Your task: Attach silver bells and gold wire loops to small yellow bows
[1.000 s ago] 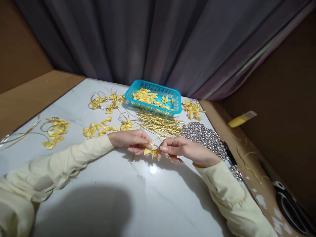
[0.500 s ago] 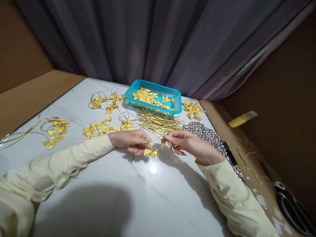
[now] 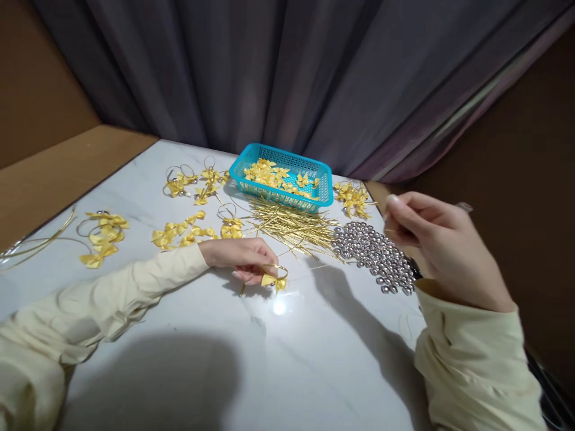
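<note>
My left hand (image 3: 251,260) is closed in a pinch on a yellow ribbon bow (image 3: 275,281) with a loop of gold cord (image 3: 281,267) above it. A gold cord end sticks out below the fingers. Out to the right, my right hand (image 3: 431,233) is raised above the table with thumb and forefinger pinched together. A fine pale thread (image 3: 326,266) stretches faintly from beside the bow toward that hand, and a faint loop of it shows below the hand. The thread's end between the right fingertips is too small to see clearly.
Behind the hands lie a pile of gold cords (image 3: 291,224) and a turquoise basket (image 3: 281,154) of yellow bows. Small silver bells (image 3: 375,254) are heaped at right. Several finished-looking bows with loops (image 3: 103,236) lie at left. A dark curtain (image 3: 224,72) hangs behind.
My right hand has moved away from the left hand, right and upward, drawing the thread out. My left hand stays in place, still holding the bow.
</note>
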A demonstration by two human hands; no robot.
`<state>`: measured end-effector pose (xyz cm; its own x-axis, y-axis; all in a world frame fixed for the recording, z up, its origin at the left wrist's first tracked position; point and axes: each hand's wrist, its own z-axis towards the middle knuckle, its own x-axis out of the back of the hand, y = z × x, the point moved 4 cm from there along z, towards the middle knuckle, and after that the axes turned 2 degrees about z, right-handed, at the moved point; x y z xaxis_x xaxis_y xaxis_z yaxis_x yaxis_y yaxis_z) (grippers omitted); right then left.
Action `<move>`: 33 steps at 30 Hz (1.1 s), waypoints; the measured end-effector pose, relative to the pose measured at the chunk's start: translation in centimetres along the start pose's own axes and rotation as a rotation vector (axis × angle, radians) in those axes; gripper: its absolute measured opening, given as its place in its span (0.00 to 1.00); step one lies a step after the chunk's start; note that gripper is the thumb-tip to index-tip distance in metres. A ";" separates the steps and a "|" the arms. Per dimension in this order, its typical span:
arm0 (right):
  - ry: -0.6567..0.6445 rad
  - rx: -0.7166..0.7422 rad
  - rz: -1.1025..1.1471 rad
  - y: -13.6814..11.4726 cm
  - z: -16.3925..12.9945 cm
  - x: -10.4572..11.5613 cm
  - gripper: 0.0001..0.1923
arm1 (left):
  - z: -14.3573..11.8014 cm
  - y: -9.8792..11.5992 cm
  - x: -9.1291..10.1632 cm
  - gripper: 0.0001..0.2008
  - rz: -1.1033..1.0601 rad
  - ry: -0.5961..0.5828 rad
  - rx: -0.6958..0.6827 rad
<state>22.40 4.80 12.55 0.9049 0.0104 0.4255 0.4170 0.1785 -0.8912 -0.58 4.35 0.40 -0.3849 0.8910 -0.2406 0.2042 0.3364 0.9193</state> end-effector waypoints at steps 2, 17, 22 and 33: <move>0.147 0.066 -0.077 -0.6 -0.4 1.3 0.15 | 0.0 0.0 -0.1 0.14 0.005 -0.013 -0.001; 0.302 0.203 -0.221 -1.0 -0.7 3.5 0.12 | -0.1 0.0 -0.7 0.13 0.027 -0.065 0.100; 0.344 0.213 -0.166 -1.1 -1.0 4.1 0.12 | -0.1 0.1 -0.8 0.13 0.023 -0.067 0.109; 0.402 0.236 -0.147 -1.7 -1.5 4.9 0.11 | 0.0 -0.1 -0.6 0.12 -0.015 -0.071 0.086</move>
<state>26.22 3.04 15.91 0.8188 -0.4039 0.4080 0.5538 0.3684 -0.7467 -0.40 3.80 0.45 -0.3243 0.9041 -0.2783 0.2762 0.3718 0.8863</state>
